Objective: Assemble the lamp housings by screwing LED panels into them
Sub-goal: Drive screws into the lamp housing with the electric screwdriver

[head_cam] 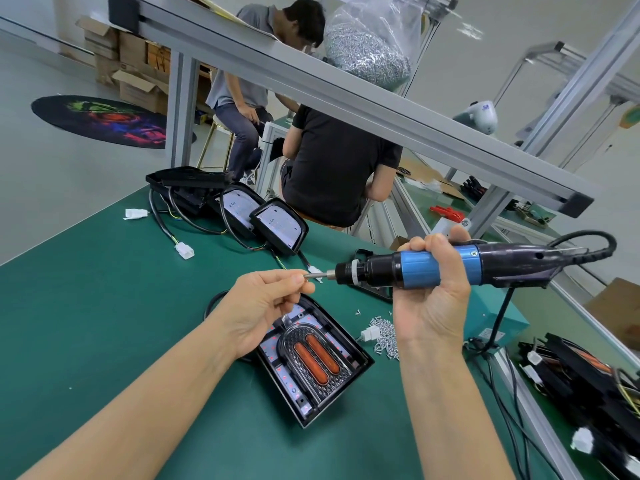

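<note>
A black lamp housing (360, 370) lies on the green mat, with a white LED panel (277, 351) and two orange lenses (317, 356) inside it. My right hand (433, 296) grips a blue and black electric screwdriver (426, 265), held level above the housing with its bit pointing left. My left hand (266, 301) pinches a small screw (309, 276) against the bit's tip. A heap of loose screws (386, 337) lies right of the housing.
Several more housings (277, 223) with cables and white connectors (184, 251) lie at the mat's far side. Black parts and wires (588, 382) pile up at the right. Two people sit beyond the bench. A bag of screws (369, 46) rests on the overhead shelf.
</note>
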The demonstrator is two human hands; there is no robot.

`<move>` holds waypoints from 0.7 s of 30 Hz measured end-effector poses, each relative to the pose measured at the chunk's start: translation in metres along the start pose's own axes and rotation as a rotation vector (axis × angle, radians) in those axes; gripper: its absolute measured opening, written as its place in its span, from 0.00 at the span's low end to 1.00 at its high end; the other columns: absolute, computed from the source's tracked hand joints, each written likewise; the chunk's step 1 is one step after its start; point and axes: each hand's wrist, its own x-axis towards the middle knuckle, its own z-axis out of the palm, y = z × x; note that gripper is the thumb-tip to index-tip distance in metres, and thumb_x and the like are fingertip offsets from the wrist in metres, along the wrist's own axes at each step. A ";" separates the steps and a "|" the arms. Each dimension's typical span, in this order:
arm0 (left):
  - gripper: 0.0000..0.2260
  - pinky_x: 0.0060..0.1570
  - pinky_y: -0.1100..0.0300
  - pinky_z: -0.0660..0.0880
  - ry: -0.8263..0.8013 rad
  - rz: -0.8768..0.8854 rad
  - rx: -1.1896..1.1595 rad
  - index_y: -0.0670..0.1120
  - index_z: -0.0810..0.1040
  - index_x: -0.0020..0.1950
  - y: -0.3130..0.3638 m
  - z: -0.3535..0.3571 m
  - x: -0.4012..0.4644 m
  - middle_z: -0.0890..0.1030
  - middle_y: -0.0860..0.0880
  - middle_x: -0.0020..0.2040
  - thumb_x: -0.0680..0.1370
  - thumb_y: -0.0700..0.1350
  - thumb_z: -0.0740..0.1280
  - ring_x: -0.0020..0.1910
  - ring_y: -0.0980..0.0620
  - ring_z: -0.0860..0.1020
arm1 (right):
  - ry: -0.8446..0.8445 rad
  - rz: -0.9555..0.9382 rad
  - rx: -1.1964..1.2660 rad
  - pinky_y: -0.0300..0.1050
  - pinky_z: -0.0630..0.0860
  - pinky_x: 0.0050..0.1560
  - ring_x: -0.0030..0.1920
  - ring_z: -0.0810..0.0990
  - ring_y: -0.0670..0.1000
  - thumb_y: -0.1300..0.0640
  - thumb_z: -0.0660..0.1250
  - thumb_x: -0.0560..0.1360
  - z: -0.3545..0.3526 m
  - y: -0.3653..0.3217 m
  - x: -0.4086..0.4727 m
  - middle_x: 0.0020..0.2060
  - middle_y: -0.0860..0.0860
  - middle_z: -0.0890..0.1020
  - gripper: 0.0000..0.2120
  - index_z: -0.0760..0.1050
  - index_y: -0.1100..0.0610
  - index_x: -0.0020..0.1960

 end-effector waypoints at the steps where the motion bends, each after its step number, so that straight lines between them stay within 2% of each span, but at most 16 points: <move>1: 0.05 0.39 0.64 0.71 0.008 0.003 0.014 0.39 0.83 0.46 0.000 -0.001 0.001 0.84 0.47 0.37 0.73 0.38 0.68 0.34 0.56 0.73 | -0.003 -0.002 -0.002 0.41 0.78 0.46 0.36 0.78 0.47 0.69 0.65 0.75 0.000 0.000 0.000 0.37 0.48 0.77 0.14 0.74 0.51 0.51; 6: 0.05 0.38 0.66 0.69 0.030 0.057 0.227 0.46 0.84 0.47 0.001 -0.005 0.002 0.85 0.49 0.42 0.73 0.41 0.71 0.35 0.58 0.74 | 0.018 0.010 -0.012 0.41 0.78 0.44 0.35 0.78 0.47 0.70 0.65 0.75 -0.004 0.002 0.003 0.37 0.48 0.77 0.14 0.74 0.51 0.50; 9: 0.12 0.38 0.74 0.70 0.156 0.167 0.349 0.51 0.82 0.52 0.002 -0.019 0.008 0.84 0.55 0.47 0.69 0.42 0.74 0.41 0.64 0.78 | -0.011 0.004 -0.075 0.41 0.77 0.45 0.35 0.77 0.47 0.70 0.65 0.75 -0.006 0.003 0.006 0.36 0.47 0.76 0.15 0.74 0.50 0.50; 10: 0.14 0.42 0.73 0.71 0.245 0.202 0.452 0.50 0.81 0.55 0.002 -0.028 0.010 0.82 0.54 0.50 0.70 0.42 0.74 0.45 0.61 0.78 | -0.026 -0.008 -0.116 0.41 0.77 0.44 0.35 0.77 0.47 0.70 0.65 0.74 -0.008 0.004 0.007 0.35 0.46 0.77 0.15 0.73 0.51 0.50; 12: 0.18 0.56 0.60 0.71 0.382 0.180 0.761 0.49 0.77 0.61 -0.003 -0.046 0.013 0.79 0.50 0.57 0.72 0.43 0.73 0.54 0.52 0.75 | -0.053 -0.027 -0.198 0.40 0.77 0.44 0.34 0.76 0.47 0.70 0.66 0.73 -0.010 0.008 0.007 0.33 0.45 0.77 0.15 0.73 0.51 0.51; 14: 0.22 0.65 0.52 0.67 0.390 0.072 1.052 0.49 0.76 0.64 -0.012 -0.058 0.013 0.77 0.49 0.61 0.70 0.49 0.72 0.62 0.47 0.73 | -0.058 -0.025 -0.263 0.41 0.76 0.44 0.35 0.76 0.48 0.68 0.68 0.71 -0.013 0.013 0.008 0.33 0.47 0.77 0.15 0.73 0.51 0.51; 16: 0.20 0.62 0.54 0.64 0.388 0.007 1.303 0.52 0.77 0.62 -0.022 -0.058 0.012 0.77 0.50 0.60 0.71 0.53 0.70 0.63 0.47 0.71 | -0.052 -0.015 -0.313 0.41 0.76 0.44 0.36 0.76 0.49 0.66 0.69 0.68 -0.014 0.018 0.009 0.33 0.48 0.76 0.16 0.73 0.51 0.51; 18: 0.13 0.52 0.55 0.61 0.419 0.047 1.475 0.55 0.79 0.55 -0.027 -0.052 0.012 0.77 0.51 0.54 0.71 0.55 0.69 0.59 0.47 0.71 | -0.055 0.001 -0.348 0.42 0.75 0.45 0.37 0.76 0.49 0.65 0.70 0.67 -0.015 0.024 0.009 0.33 0.48 0.76 0.16 0.73 0.52 0.52; 21: 0.07 0.47 0.55 0.60 0.464 0.067 1.536 0.54 0.78 0.45 -0.029 -0.043 0.016 0.76 0.51 0.47 0.71 0.55 0.68 0.55 0.47 0.72 | -0.053 0.022 -0.389 0.45 0.73 0.48 0.39 0.75 0.51 0.65 0.71 0.66 -0.018 0.030 0.009 0.34 0.50 0.75 0.17 0.74 0.52 0.51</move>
